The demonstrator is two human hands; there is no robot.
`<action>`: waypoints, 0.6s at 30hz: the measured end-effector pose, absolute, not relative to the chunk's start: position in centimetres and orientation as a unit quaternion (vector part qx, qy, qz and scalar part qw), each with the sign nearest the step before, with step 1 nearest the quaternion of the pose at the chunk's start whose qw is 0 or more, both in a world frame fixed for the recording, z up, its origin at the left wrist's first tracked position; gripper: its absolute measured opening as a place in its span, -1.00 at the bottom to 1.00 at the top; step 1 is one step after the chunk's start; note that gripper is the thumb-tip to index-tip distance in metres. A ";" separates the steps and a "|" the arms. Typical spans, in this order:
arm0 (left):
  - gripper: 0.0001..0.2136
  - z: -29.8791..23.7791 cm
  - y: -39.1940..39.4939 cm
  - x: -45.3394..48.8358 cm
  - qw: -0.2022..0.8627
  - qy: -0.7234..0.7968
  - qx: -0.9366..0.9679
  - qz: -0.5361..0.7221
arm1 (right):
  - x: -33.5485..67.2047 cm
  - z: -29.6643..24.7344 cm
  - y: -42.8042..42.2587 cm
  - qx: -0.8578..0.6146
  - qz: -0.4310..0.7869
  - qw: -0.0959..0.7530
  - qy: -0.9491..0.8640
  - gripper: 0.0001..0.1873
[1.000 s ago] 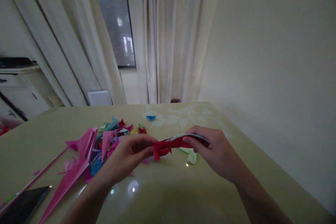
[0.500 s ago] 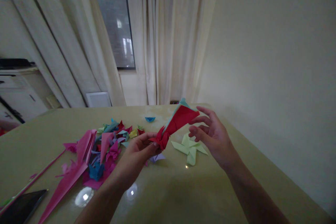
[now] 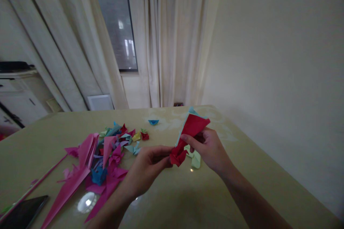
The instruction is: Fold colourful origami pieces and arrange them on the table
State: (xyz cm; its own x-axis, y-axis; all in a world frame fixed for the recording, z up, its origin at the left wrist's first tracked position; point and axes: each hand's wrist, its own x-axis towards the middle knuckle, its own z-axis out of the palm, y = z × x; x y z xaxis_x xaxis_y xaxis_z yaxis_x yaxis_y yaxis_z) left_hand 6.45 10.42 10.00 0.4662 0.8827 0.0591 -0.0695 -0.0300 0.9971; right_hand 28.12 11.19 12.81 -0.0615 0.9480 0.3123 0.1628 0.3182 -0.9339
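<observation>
A red and light-blue folded paper piece (image 3: 194,126) is held tilted above the table, its wide end up and to the right. My left hand (image 3: 152,168) is closed, pinching the crumpled, petal-like lower red end between thumb and fingers. My right hand (image 3: 208,146) is closed too, with the thumb on the red front of the middle section and the fingers behind it. Beneath the right hand lies a pale green paper pinwheel shape (image 3: 196,160), partly hidden by the hand and the red paper.
On the left is a pile of folded paper, with a large pink paper plane (image 3: 76,186) and a blue crumpled piece (image 3: 98,175). A small blue paper boat (image 3: 153,122) sits farther back. A dark tablet-like device (image 3: 24,211) lies at the near left corner.
My right hand has closed on the red paper's middle; before, it hovered open beside the wide end. Both the paper and my left hand have shifted right and slightly down.
</observation>
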 end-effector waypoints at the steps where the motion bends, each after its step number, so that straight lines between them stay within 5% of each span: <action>1: -0.66 10.1 10.4 6.5 0.611 0.335 0.605 0.385 | 28.1 12.8 11.2 -0.447 0.374 0.523 -0.621 -0.66; 18: -0.73 9.1 10.0 6.5 0.679 0.297 0.610 0.281 | 27.7 13.0 10.5 -0.437 0.443 0.426 -0.657 -0.86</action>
State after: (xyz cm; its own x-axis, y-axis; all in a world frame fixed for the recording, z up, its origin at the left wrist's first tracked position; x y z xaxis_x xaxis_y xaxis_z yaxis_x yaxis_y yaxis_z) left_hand 6.50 9.96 9.06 0.6655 0.7440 -0.0601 -0.0194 0.0977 0.9950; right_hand 27.74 10.53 13.00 -0.2560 0.9511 0.1730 0.1972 0.2266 -0.9538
